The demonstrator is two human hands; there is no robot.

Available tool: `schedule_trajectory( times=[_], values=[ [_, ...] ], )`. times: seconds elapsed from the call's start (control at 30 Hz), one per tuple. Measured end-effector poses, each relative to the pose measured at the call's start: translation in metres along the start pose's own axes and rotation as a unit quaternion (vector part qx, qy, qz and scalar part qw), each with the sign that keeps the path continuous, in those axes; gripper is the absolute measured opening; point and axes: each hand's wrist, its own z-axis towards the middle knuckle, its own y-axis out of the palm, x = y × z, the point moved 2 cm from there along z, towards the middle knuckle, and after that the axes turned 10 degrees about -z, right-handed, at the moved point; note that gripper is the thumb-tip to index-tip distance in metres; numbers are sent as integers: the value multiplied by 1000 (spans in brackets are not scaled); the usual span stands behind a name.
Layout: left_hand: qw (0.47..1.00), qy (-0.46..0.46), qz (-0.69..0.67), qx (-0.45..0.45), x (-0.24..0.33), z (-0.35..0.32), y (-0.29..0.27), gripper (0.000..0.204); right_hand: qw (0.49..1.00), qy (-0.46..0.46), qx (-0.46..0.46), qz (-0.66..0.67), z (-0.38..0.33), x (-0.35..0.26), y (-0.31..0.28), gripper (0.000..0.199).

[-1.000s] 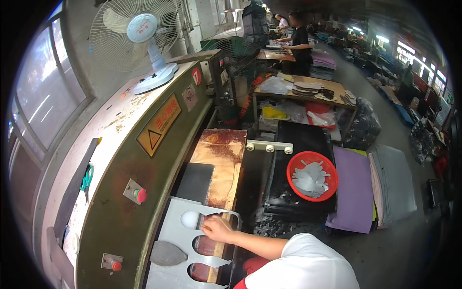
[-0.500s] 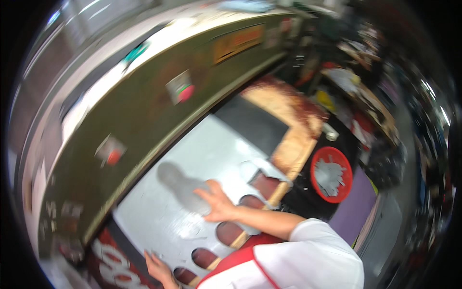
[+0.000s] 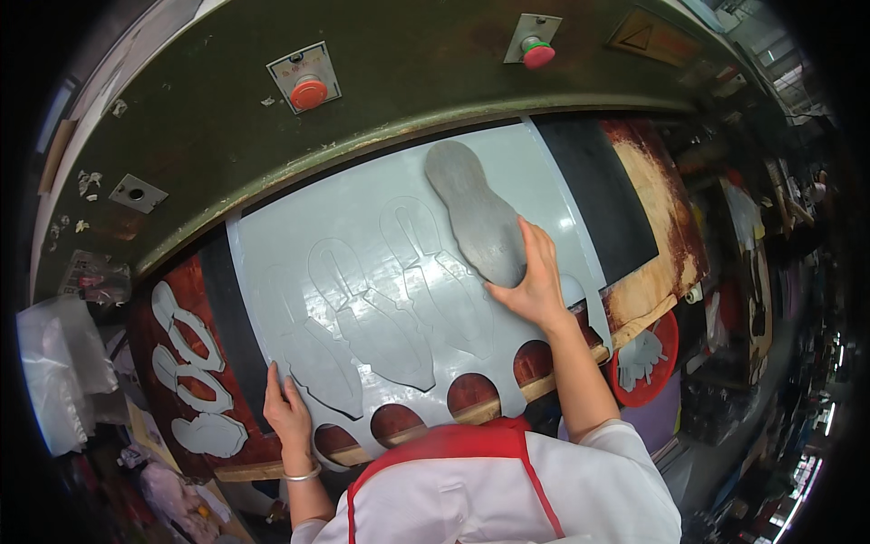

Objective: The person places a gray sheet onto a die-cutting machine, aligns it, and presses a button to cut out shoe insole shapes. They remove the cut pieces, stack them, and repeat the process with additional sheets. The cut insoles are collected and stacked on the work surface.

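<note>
Grey sheet (image 3: 362, 227) lies flat on the press bed, directly below the dark green machine housing (image 3: 272, 136), and serves as the reference for all positions noted. Sole-shaped outlines are cut into its middle; rounded holes along its near edge expose the reddish board (image 3: 652, 190) beneath.

Cutting die (image 3: 476, 218), grey and sole-shaped, rests on the sheet's upper right area, its far end close to the housing. Right hand (image 3: 535, 281) sits at the die's near end, fingers spread flat across it and the thumb on the sheet beside it; it presses rather than grips. Left hand (image 3: 288, 412) is at the sheet's near left corner, fingers extended and resting on the sheet's edge; whether the thumb is tucked under the edge cannot be determined from this angle.

Two red push buttons (image 3: 309, 93) are mounted on the housing above the sheet. Left of the sheet, a leftover strip with sole-shaped cutouts (image 3: 186, 363) lies on the board. Right of the sheet and lower, a red basin (image 3: 645, 358) holds pale cut pieces.
</note>
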Motion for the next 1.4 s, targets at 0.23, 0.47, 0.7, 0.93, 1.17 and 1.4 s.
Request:
schedule_trajectory(
  times=[0.23, 0.47, 0.7, 0.93, 1.17, 1.4],
  values=[
    [988, -72, -138, 13, 8, 11, -8, 41, 997, 31, 63, 33, -2, 16, 18, 101],
    [985, -152, -75, 40, -5, 9, 1, 25, 975, 113, 98, 162, 102, 26, 17, 82],
    [983, -169, 1, 70, -5, 79, 34, 33, 966, 89, 243, -16, 254, 24, -3, 91],
    [993, -40, 19, 110, 14, 146, 35, 37, 955, 87, 283, -20, 246, 29, 15, 91],
    [986, -53, 87, 129, -8, 125, 29, 42, 957, 189, 188, -118, 132, 21, 30, 63],
    [993, -10, 95, 76, -29, 91, 8, 40, 942, 309, 25, 131, 73, 28, 58, 33]
  ],
)
